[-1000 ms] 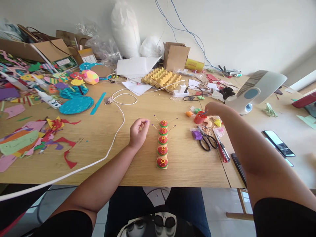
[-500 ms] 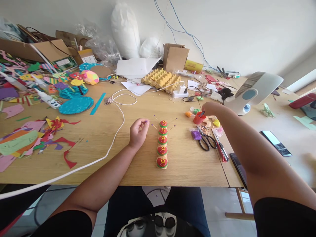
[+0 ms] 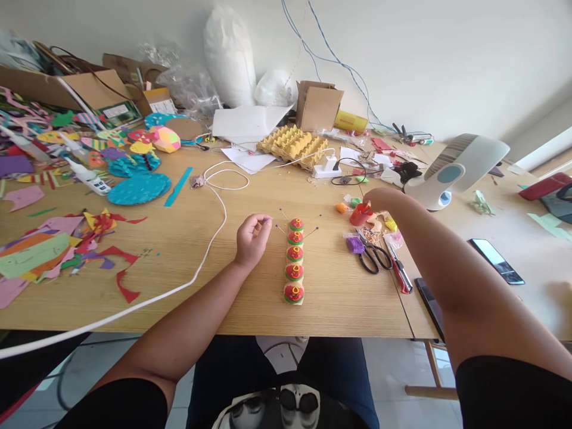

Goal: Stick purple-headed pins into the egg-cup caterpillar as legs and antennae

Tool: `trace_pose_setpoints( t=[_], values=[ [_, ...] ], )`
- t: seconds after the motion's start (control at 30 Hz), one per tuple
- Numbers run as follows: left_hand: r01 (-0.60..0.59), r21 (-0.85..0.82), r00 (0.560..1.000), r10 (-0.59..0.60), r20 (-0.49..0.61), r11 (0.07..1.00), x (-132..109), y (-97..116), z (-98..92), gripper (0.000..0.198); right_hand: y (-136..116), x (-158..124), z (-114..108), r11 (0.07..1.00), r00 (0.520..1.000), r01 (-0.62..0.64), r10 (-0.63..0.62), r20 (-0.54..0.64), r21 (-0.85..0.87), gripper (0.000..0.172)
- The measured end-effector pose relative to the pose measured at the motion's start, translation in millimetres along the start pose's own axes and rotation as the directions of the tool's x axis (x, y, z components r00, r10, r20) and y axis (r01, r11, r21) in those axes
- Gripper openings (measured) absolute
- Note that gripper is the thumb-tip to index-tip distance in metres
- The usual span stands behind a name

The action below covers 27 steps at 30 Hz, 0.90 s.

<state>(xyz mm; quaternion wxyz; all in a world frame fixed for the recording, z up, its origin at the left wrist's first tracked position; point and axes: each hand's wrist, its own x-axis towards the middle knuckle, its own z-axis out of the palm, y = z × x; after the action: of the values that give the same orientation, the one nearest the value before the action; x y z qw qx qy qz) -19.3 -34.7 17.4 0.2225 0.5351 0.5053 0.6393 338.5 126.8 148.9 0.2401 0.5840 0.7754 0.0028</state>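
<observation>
Farther over the red cup now, the right hand has a grip I cannot tell; the left hand still pinches a tiny purple bit beside the caterpillar on the bench.

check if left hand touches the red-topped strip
Apart: the head view shows a band of tabletop between the left hand and the red-topped strip.

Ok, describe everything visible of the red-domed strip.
The red-domed strip has five domes in a row, yellow-ringed and green-edged, on a tan, cardboard-like base. Four thin sticks with purplish tips splay near its far end. It lies on the table, running front to back; the left hand is beside it, not touching.
</observation>
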Motion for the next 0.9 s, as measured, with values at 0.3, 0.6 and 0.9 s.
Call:
trace_pose_setpoints(
  t=[0.3,0.6,0.9],
  values=[
    [0.000,0.002,1.000,0.000,-0.004,1.000,0,-1,0.1,0.020,-1,-7,-13,0.980,0.980,-0.093,0.059,0.189,0.176,0.059],
    [-0.007,0.002,1.000,0.007,-0.004,1.000,1,1,0.3,0.020,6,-19,-20,0.967,0.985,-0.147,0.123,0.122,0.208,0.068],
    [0.019,0.005,1.000,-0.019,-0.016,1.000,1,1,1.0,0.027,-1,-77,-25,0.897,0.904,-0.186,0.317,-0.288,0.402,0.036]
  ],
)
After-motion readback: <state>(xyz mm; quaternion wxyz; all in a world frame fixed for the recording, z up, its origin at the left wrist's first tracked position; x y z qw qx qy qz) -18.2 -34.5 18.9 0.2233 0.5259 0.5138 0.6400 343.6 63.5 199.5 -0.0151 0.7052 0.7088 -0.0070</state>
